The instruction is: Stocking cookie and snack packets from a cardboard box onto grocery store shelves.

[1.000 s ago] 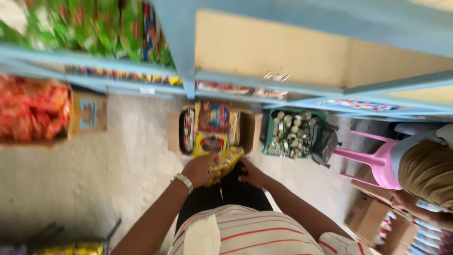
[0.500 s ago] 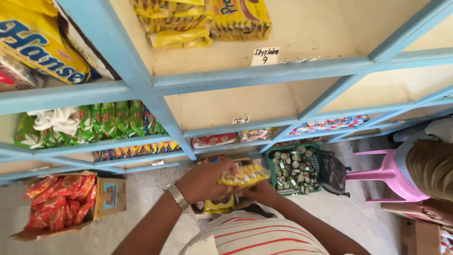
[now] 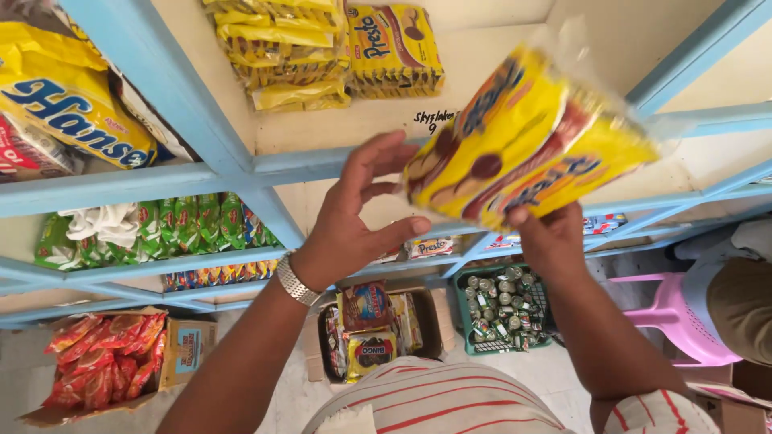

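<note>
My right hand (image 3: 547, 237) grips the lower edge of a yellow multi-pack of biscuits (image 3: 523, 141) and holds it up in front of the light blue shelf (image 3: 201, 173). My left hand (image 3: 358, 213), with a metal watch on the wrist, has its fingers spread and touches the pack's left end. More yellow biscuit packs (image 3: 394, 48) lie stacked on the shelf level above the hands, next to thinner yellow packets (image 3: 281, 48).
A large yellow bag (image 3: 68, 96) sits at upper left, green packets (image 3: 177, 225) one level down. On the floor are a box of red snack bags (image 3: 100, 366), an open carton of packs (image 3: 374, 329), a green crate of small bottles (image 3: 503, 309) and a pink stool (image 3: 671, 309) beside a seated person (image 3: 740, 301).
Both hands have risen from the floor carton to shelf height with the yellow pack. The view has tilted up toward the upper shelves.
</note>
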